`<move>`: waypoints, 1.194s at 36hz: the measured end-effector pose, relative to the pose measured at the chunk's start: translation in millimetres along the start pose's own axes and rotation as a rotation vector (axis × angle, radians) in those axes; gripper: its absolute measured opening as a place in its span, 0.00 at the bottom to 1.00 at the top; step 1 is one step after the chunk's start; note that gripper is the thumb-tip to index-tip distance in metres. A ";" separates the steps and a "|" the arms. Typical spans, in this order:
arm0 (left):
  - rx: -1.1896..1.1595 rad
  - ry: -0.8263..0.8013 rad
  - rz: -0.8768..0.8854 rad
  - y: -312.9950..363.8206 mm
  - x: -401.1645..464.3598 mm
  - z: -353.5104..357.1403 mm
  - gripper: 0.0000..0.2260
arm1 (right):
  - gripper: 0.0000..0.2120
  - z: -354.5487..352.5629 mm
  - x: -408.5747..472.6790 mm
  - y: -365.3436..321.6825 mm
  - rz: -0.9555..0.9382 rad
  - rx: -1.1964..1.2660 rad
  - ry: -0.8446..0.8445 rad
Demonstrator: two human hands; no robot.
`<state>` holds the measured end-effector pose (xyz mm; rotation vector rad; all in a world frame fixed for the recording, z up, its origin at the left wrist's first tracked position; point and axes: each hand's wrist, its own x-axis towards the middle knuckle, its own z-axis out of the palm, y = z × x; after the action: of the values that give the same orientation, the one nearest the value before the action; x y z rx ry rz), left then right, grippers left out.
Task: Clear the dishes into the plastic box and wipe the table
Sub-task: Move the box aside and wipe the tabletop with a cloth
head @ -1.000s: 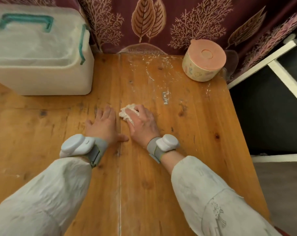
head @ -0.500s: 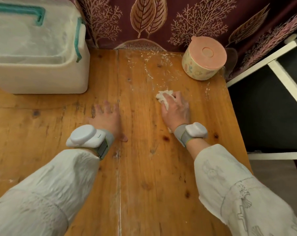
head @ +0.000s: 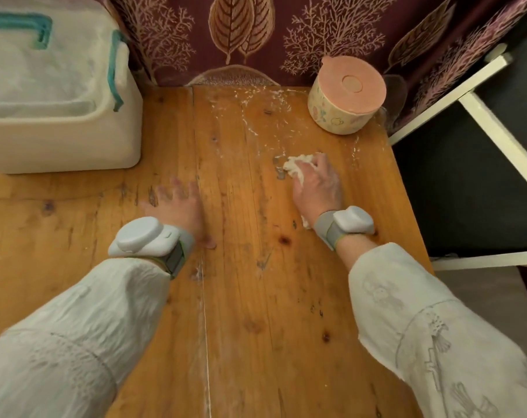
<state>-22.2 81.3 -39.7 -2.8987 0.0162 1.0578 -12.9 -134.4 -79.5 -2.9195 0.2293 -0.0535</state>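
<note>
Right fingers (head: 319, 164) curled round a crumpled white tissue (head: 298, 168), pressing it down on the wooden surface (head: 244, 297) right of frame centre, at the near edge of the white smears (head: 256, 116); judged mid-wipe, wad bunched to concentrate pressure. Right hand (head: 316, 191) angled toward the upper middle of the frame, where the residue is thickest. Left fingers (head: 180, 188) straight and spread, blurred, holding nothing; left hand (head: 177, 208) flat on the surface left of centre, apparently bracing the body during the reach. Grey wrist devices strapped on both wrists. Plastic box (head: 60, 116) closed under a lid with teal handles, upper left of the frame, well apart from the wiped zone; no loose dishes visible, so clearing judged done. Round container with pink lid (head: 346, 98) at upper right, just beside the smears and near the surface edge; risk of a knock if wiping extends that way. Smears toward the patterned curtain (head: 316, 31) not yet removed.
</note>
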 end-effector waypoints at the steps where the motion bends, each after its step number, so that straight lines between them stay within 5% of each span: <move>1: 0.009 -0.001 -0.006 1.1 0.0 -0.4 0.52 | 0.18 -4.4 3.2 8.0 0.052 -0.024 0.021; 4: 0.034 0.007 -0.016 4.3 1.1 -0.5 0.53 | 0.16 -10.6 3.4 3.6 0.065 -0.033 0.026; 9: 0.026 -0.009 -0.010 1.8 1.3 0.0 0.52 | 0.16 6.6 -13.2 -38.1 -0.206 0.085 -0.029; 18: 0.047 -0.008 -0.030 4.7 4.7 2.6 0.52 | 0.16 -18.1 7.7 13.8 0.069 -0.044 0.013; 26: 0.137 0.057 -0.072 16.7 6.2 6.6 0.41 | 0.17 14.3 -26.5 -44.5 -0.281 0.121 -0.030; 29: 0.105 0.061 0.066 13.6 1.9 3.0 0.49 | 0.17 23.2 -20.1 -33.1 -0.266 0.136 0.019; 33: 0.187 0.027 0.252 21.2 -1.4 -4.1 0.44 | 0.18 15.7 -3.8 -7.4 -0.193 0.115 0.014; 39: 0.116 0.005 0.056 69.1 -4.0 -2.7 0.39 | 0.19 -8.0 11.5 71.5 0.026 0.106 0.050; 43: -0.003 0.012 -0.031 104.8 -10.1 -0.8 0.49 | 0.19 -30.6 19.4 131.1 0.214 -0.019 0.096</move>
<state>-32.4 -23.5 -37.7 -2.8977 -0.0298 1.0360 -15.0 -270.4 -77.2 -2.8949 0.5586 -0.1581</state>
